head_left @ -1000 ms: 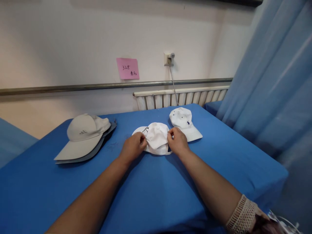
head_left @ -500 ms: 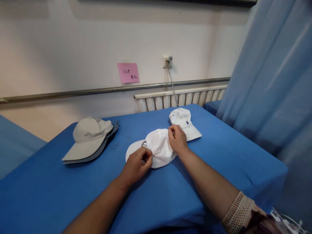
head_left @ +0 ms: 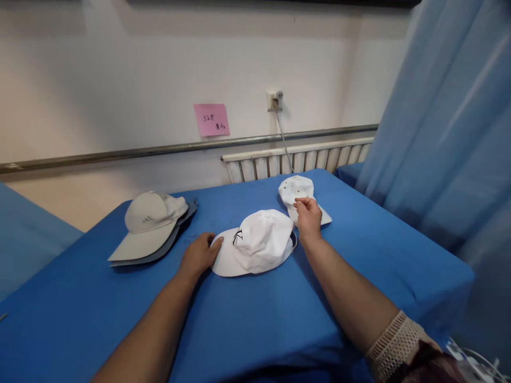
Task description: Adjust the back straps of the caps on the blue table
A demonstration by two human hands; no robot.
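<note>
A white baseball cap (head_left: 263, 239) with black lettering on its front lies on the blue cloth, its brim to the left. My left hand (head_left: 197, 255) pinches the brim's left edge, thumb on top and the other fingers partly hidden. My right hand (head_left: 309, 218) is raised just past the cap's back strap, fingertips drawn together with nothing visible in them. Behind it, partly covered from my view, lies a second white cap (head_left: 295, 187) with its brim toward the right; whether the hand touches it I cannot tell.
Left on the blue-covered table (head_left: 247, 335) sits a light grey cap (head_left: 146, 213) stacked on a darker cap (head_left: 187, 211). A radiator (head_left: 259, 167), metal rail (head_left: 159, 150), pink note (head_left: 211, 119) and plugged socket (head_left: 274, 101) line the wall. Blue curtain (head_left: 439, 122) hangs right.
My left hand has gone from the cap's crown left to its brim. My right hand has let go of the crown and moved right, toward the second white cap.
</note>
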